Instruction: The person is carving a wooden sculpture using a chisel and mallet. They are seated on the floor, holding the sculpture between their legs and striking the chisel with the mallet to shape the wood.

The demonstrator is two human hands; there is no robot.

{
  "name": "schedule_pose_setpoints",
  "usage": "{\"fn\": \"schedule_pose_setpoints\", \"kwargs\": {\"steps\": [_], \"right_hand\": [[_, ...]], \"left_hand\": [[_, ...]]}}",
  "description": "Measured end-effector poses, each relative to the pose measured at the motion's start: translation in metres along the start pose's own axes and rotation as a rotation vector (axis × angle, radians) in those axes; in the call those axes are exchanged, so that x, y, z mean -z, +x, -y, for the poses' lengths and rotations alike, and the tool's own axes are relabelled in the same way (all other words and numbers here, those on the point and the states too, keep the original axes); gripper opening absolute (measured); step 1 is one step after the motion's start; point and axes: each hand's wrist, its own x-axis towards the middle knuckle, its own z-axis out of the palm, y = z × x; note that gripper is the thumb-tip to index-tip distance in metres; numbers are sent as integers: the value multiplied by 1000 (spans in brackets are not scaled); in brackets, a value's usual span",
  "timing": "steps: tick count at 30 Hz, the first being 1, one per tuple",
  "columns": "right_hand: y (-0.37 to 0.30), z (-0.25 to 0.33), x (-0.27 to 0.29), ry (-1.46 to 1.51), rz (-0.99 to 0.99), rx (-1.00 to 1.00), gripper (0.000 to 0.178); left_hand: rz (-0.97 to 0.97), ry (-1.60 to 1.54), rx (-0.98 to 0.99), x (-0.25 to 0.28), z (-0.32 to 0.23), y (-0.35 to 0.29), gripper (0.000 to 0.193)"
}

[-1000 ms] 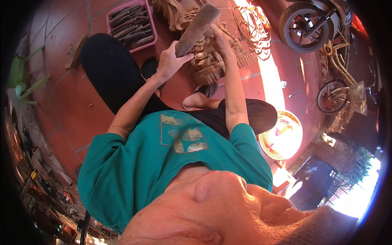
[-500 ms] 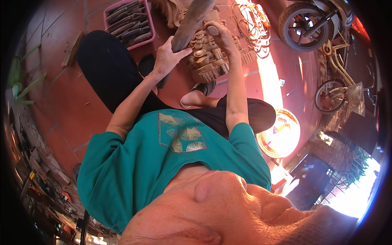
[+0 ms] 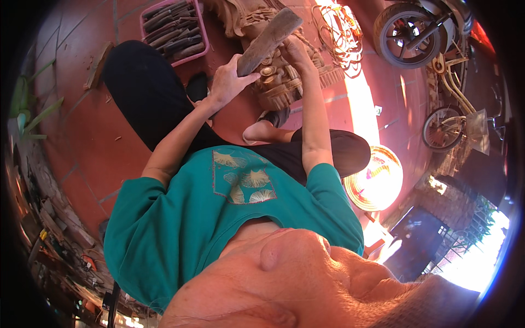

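My left hand (image 3: 227, 83) is closed round the narrow end of a worn wooden mallet (image 3: 268, 44), a thick club that slants up to the right. Its broad end lies over the top of my right hand (image 3: 297, 54). The fingers of that hand are wrapped round a chisel, now hidden behind the mallet; only its rounded handle end showed earlier. Under both hands is a carved wooden piece (image 3: 280, 90) with curls and ridged edges. Where the chisel's tip meets the wood cannot be seen.
A pink tray (image 3: 205, 44) of dark-handled tools (image 3: 172, 33) stands at the far left. To the right are a coiled cord (image 3: 342, 38), a round woven hat or basket (image 3: 374, 177), a motorbike wheel (image 3: 409, 35) and a bicycle (image 3: 445, 128). A wood offcut (image 3: 98, 65) lies left of my knee.
The mallet has swung down and to the right and now covers the chisel's handle end. My left hand has shifted slightly right; my right hand remains over the carving.
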Motion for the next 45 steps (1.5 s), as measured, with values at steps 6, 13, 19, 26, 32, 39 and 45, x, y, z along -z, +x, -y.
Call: {"fn": "schedule_pose_setpoints", "kwargs": {"steps": [6,13,19,26,32,39,45], "right_hand": [[9,21,8,103,-55,-106,33],[6,12,6,195,-107,-149,26],[-21,-20,11,668,-303,-403,21],[-9,-2,38,700,-357,-424,26],[-3,5,39,266,-278,-395,28],[7,8,26,152,-258,-440,33],[21,6,20,-28,-238,-378,29]], "left_hand": [[-152,-171,-106,3,-8,-4,54],[-84,-32,-42,0,7,4,52],[-66,-340,145,11,-8,7,45],[-64,-386,146,10,1,9,45],[-19,-301,134,8,-8,6,48],[-11,-307,140,9,-10,6,49],[2,-286,150,9,-9,6,50]]}}
